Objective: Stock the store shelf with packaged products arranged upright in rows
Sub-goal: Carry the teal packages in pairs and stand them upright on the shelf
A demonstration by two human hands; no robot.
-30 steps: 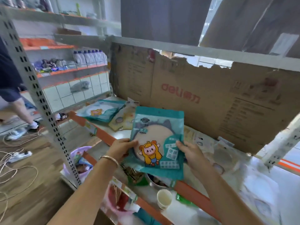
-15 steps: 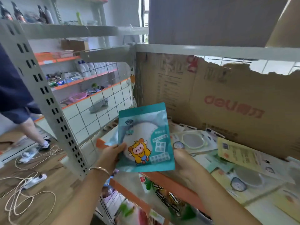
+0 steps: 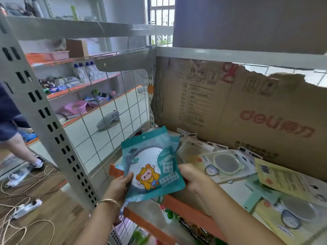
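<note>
A person's left hand and right hand gripped a teal packet by its lower side edges, thumbs on its cartoon-printed front, holding it tilted in the air just above the orange front lip of the store shelf, at the shelf's left end. More teal edges showed just behind the packet; whether they belonged to packets in the same grip or lying on the shelf could not be told. To the right, several clear-windowed packets and a yellow-backed card lay flat and overlapping on the shelf, in front of a torn cardboard sheet that served as its back wall. No packet in view stood upright and no row had formed, so the stocking appeared to be at an early stage: the held packet was yet to be set down, and the flat ones seemingly had to be stood up and lined up. Another person stood at the far left, beyond the perforated shelf post.
</note>
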